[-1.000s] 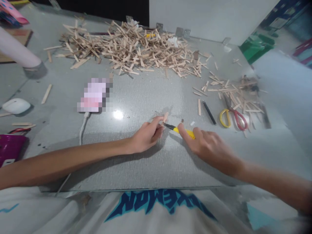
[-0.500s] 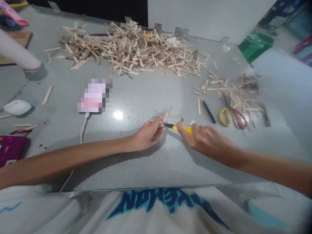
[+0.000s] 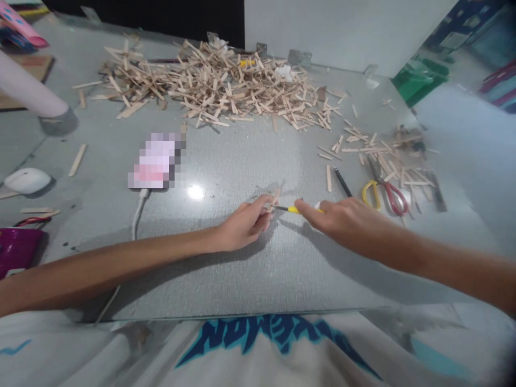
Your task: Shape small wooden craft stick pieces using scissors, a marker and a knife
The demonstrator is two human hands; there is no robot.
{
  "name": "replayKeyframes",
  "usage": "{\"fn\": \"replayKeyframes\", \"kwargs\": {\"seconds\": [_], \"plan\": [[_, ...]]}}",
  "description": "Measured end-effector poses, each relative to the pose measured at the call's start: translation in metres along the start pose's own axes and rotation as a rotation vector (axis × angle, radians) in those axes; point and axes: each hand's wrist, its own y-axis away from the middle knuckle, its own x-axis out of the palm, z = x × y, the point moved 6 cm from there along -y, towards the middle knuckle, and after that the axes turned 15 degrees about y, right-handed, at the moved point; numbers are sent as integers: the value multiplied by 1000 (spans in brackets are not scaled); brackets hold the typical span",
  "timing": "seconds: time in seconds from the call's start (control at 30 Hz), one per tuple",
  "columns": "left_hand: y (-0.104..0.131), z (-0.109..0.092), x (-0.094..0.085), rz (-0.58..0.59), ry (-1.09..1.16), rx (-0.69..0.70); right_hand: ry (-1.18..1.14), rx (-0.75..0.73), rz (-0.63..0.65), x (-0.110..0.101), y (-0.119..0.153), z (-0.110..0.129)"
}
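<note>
My left hand [image 3: 246, 223] pinches a short piece of wooden craft stick [image 3: 276, 196] just above the middle of the table. My right hand [image 3: 346, 223] is wrapped round a yellow utility knife [image 3: 294, 209], its dark blade pointing left. The blade's tip meets the stick close to my left fingertips; whether it has cut in I cannot tell. Most of the knife's handle is hidden under my right fingers. Beyond my right hand lie a black pen [image 3: 342, 181], a loose craft stick [image 3: 329, 178] and scissors [image 3: 385, 193] with one yellow and one red handle loop.
A large heap of cut craft sticks [image 3: 242, 91] spreads along the back of the table, with a smaller scatter [image 3: 387, 150] at right. A blurred-out phone [image 3: 155, 161] with a white cable [image 3: 139, 215], a white mouse [image 3: 28, 180] and a purple object [image 3: 18, 250] sit at left.
My right hand has turned slightly and moved over the pen's lower end, and less of the yellow handle shows. My left hand still holds the stick in nearly the same place.
</note>
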Motion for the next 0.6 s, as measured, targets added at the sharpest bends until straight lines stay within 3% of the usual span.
{"fn": "replayKeyframes", "kwargs": {"seconds": [0.27, 0.47, 0.6], "plan": [[0, -11, -1, 20, 67, 12, -702, -10, -5, 27, -15, -38], [-1, -18, -1, 22, 121, 35, -886, -15, 46, 37, -16, -32], [-1, -20, -2, 2, 141, 55, -881, -30, 43, 38, -14, -30]]}}
